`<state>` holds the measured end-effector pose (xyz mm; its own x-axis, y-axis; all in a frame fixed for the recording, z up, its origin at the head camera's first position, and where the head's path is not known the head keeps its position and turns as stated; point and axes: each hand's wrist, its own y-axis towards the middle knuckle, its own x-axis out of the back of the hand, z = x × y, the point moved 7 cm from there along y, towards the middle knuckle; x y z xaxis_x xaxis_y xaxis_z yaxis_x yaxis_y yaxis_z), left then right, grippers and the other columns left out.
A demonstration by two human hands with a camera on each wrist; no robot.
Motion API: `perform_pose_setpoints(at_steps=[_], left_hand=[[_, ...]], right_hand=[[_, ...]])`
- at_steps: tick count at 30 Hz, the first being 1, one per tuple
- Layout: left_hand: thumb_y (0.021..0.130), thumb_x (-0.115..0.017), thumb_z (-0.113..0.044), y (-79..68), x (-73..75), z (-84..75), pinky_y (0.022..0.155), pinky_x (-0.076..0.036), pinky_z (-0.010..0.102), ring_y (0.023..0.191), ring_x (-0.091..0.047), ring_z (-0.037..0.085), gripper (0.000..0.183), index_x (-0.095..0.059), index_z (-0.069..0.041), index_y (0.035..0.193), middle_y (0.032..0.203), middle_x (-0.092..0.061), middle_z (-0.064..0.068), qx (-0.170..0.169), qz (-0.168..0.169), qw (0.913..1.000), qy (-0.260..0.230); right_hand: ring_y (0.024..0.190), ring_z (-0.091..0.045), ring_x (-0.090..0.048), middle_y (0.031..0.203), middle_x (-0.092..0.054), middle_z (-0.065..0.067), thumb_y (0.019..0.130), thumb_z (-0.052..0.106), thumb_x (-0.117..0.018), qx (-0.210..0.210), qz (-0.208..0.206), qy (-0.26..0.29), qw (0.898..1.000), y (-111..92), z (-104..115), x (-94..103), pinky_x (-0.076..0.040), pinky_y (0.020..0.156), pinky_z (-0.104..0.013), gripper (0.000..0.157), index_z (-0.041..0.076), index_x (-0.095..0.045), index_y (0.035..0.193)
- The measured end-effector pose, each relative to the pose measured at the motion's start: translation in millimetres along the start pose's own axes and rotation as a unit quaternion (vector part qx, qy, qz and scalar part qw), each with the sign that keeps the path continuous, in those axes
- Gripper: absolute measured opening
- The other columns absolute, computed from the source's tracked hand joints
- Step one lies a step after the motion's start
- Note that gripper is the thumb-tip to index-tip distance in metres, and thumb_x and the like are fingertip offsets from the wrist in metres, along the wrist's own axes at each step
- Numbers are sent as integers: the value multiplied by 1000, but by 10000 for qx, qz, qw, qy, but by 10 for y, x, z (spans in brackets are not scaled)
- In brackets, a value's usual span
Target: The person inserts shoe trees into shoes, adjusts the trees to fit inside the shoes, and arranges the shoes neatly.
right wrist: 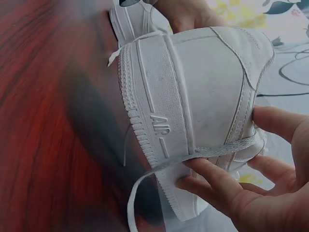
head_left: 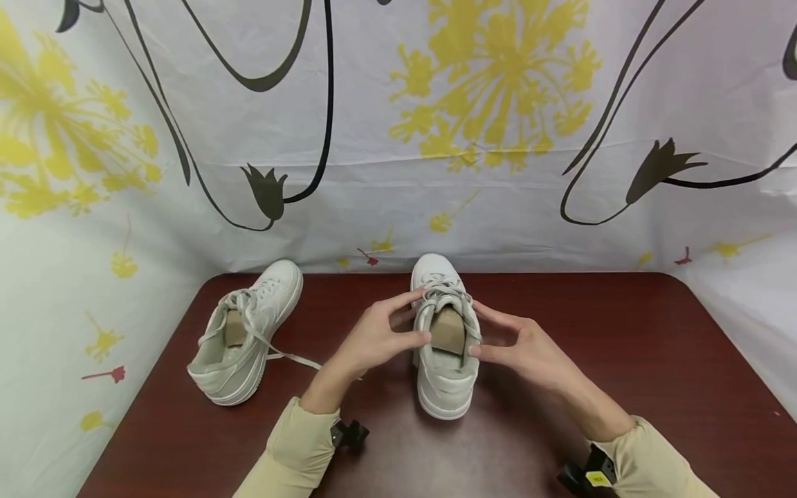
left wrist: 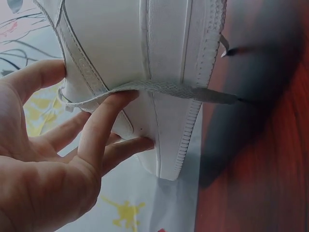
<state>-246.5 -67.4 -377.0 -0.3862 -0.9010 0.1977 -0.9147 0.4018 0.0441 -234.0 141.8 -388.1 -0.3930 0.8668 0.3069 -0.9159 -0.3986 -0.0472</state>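
Note:
A white sneaker (head_left: 445,398), toe pointing away from me, is between my two hands in the head view. My left hand (head_left: 373,337) holds its left side, thumb at the collar and fingers spread along the upper. On the opposite side my right hand (head_left: 540,356) grips it in the same way, its fingertips by the sole in the right wrist view. Grey-white laces (head_left: 441,294) cross the tongue, and a loose lace end (right wrist: 217,151) runs down over the side under the right fingers. Inside the shoe shows a brown insole piece (head_left: 447,330).
A second white sneaker (head_left: 249,366) stands at the left of the dark red table (head_left: 598,325), its lace (head_left: 292,357) trailing toward my left wrist. Behind the table hangs a white cloth (head_left: 367,138) with yellow flowers and dark stems.

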Motion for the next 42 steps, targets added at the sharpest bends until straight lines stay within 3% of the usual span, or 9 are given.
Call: perform_pose_setpoints(at_steps=[5,10,12,16,22,30,42], left_hand=[[85,-75,-4,-41,99,-50,98,-49,39,133,-48,35,68,-47,-3,147,152,-44,12,-72,-102,9999,60],[84,-74,-3,-84,158,-58,98,-50,40,134,-47,35,69,-46,-3,147,153,-43,12,31,-152,9999,10],[85,-74,-2,-90,158,-55,98,-50,38,135,-46,35,69,-46,-3,148,153,-42,11,39,-146,9999,-32],[85,-73,-2,-108,169,-48,98,-50,38,134,-47,35,69,-45,-2,148,153,-42,12,-15,-158,9998,-83],[83,-73,0,-164,268,-40,99,-48,39,131,-50,34,68,-47,-1,146,151,-44,13,-80,-215,9997,-21],[77,-70,7,-262,527,29,94,-52,38,127,-54,33,71,-52,-6,144,147,-50,13,188,-451,9987,-161],[77,-73,3,-417,816,117,87,-53,35,122,-57,36,64,-58,-6,139,141,-54,13,319,-933,9944,369]], right_hand=[[137,-18,-41,148,-49,7,84,28,-81,58,-59,-334,9994,54,74,-36,-44,102,-32,72,25,-48,148],[133,-16,-47,147,-50,5,84,28,-81,116,2,-363,9993,102,95,-90,-45,100,-30,72,24,-48,148],[132,-17,-49,147,-50,5,84,27,-81,125,27,-358,9993,110,100,-95,-45,102,-35,72,24,-48,148],[139,-18,-39,146,-51,8,83,31,-81,162,-34,-675,9976,114,138,-91,-37,108,-46,72,26,-49,147],[136,-17,-42,146,-51,7,81,26,-84,139,17,-355,9993,176,143,-202,-41,105,-39,73,23,-51,147],[139,-20,-39,144,-53,2,80,29,-84,266,-181,-664,9973,350,190,-450,-32,112,-47,71,21,-54,144],[138,-15,-38,146,-51,0,79,23,-85,56,-275,-149,9995,487,199,-753,-30,114,-46,71,28,-55,143]])
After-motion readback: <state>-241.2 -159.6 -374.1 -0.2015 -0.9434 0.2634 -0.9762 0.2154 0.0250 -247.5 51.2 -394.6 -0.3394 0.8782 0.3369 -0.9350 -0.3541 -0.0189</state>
